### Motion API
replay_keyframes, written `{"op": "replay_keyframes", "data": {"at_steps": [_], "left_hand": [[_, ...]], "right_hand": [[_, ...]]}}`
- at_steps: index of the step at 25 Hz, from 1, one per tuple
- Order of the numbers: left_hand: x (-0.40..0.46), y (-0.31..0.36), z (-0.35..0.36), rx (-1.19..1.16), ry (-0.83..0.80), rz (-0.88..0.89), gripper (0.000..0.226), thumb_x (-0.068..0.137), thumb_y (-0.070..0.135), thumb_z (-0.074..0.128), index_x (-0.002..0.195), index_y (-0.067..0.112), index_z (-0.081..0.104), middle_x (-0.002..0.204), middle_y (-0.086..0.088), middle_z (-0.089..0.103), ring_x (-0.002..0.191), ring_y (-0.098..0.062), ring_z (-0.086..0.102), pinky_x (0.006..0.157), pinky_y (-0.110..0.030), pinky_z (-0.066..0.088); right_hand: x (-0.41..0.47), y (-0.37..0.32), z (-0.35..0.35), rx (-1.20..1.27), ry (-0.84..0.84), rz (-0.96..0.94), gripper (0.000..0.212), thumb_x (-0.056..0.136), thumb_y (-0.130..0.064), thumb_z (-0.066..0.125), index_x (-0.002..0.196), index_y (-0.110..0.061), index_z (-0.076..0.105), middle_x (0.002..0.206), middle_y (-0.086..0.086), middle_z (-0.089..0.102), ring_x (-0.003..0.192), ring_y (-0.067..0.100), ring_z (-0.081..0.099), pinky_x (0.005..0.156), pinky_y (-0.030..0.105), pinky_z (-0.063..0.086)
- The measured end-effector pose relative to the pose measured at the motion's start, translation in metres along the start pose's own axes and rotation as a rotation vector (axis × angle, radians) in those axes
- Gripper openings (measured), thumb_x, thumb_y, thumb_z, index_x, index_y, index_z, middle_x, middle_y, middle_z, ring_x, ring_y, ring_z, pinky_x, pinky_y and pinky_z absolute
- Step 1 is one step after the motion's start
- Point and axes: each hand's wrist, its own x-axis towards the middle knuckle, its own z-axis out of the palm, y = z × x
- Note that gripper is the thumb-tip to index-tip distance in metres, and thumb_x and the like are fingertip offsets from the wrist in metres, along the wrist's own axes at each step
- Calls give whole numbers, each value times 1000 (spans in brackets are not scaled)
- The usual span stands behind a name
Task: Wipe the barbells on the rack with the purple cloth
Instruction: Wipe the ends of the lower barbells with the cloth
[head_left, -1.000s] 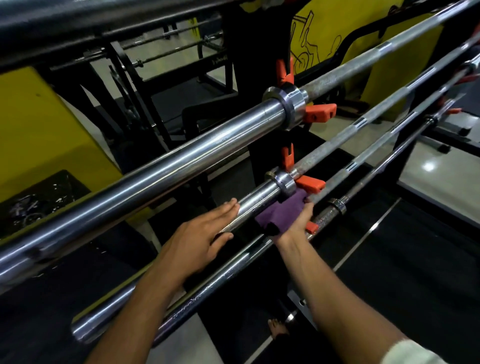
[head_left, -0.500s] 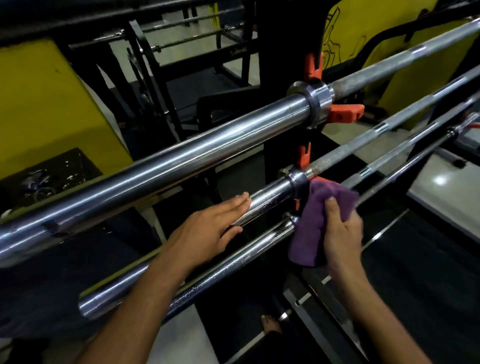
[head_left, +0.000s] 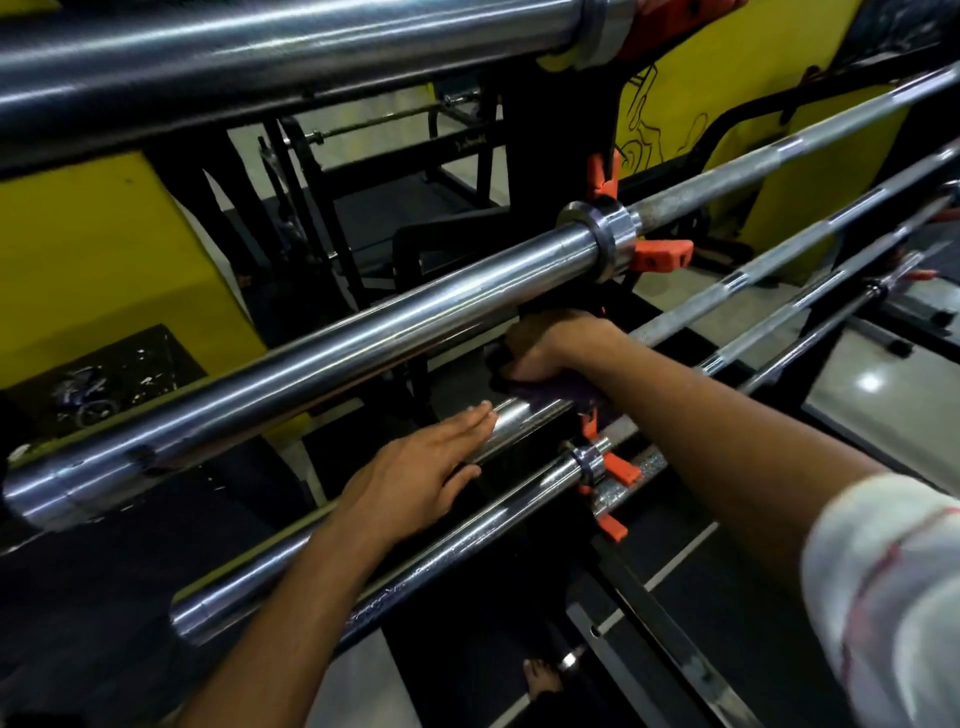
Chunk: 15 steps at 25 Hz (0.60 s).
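Cleaning round at the gym rack: nearest the onlooker, the left hand (head_left: 415, 475) lies flat on the chrome sleeve of the middle barbell (head_left: 511, 415), fingers straight and together, holding nothing, as it did a second ago. What has changed is farther in. The right hand (head_left: 556, 345), which half a second back held the purple cloth (head_left: 545, 391) low beside the bar's collar, has come up over the top of the same sleeve and now presses the cloth down on it, close to the orange rack hook (head_left: 589, 423). The fingers curl over the cloth (their tips are hidden behind the bar above). That suggests a wiping stroke along this sleeve is starting. Beyond, the upper barbell (head_left: 363, 343) crosses the rack; whether it is already wiped cannot be told.
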Motion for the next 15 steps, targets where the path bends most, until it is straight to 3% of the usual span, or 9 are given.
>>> {"op": "replay_keyframes", "data": {"at_steps": [2,4,6,9,12,15], "left_hand": [[0,-1,-2,0,-21,0,64,97,31,63,154,33,35,159,21,27,142,6,27,104,-17,36],[1,-2,-3,-10,-34,4,64,97,32,62,154,34,34,158,23,25,141,8,24,106,-15,33],[3,-3,-5,-43,-55,7,63,98,32,61,154,34,34,159,24,23,141,9,24,109,-13,29],[3,-4,-6,-74,-57,12,62,99,32,60,154,35,32,159,24,22,141,11,22,110,-8,22],[4,-6,-4,-99,-61,9,61,100,33,59,154,36,31,159,24,21,142,9,24,112,-12,26],[7,-9,-6,-153,-96,-24,61,99,33,60,153,38,32,158,28,22,140,12,24,110,-8,23]], "right_hand": [[19,-11,-8,-80,-128,-39,40,91,-49,55,114,-19,68,125,9,67,106,27,67,87,32,52],[23,-18,-7,-195,-119,-20,49,93,-51,52,128,-18,62,138,9,60,122,29,60,98,37,49],[7,-12,1,-108,73,9,48,92,-54,50,124,-21,65,130,7,65,116,28,64,92,34,50],[-38,-3,31,72,556,65,43,95,-58,45,109,-23,67,107,9,71,99,31,68,80,35,51],[-80,6,81,535,864,-38,30,102,-42,48,116,-23,65,111,0,67,102,17,63,86,28,47],[-122,-6,127,1072,970,56,31,102,-40,52,121,-19,64,105,-10,67,93,-3,63,78,18,49]]}}
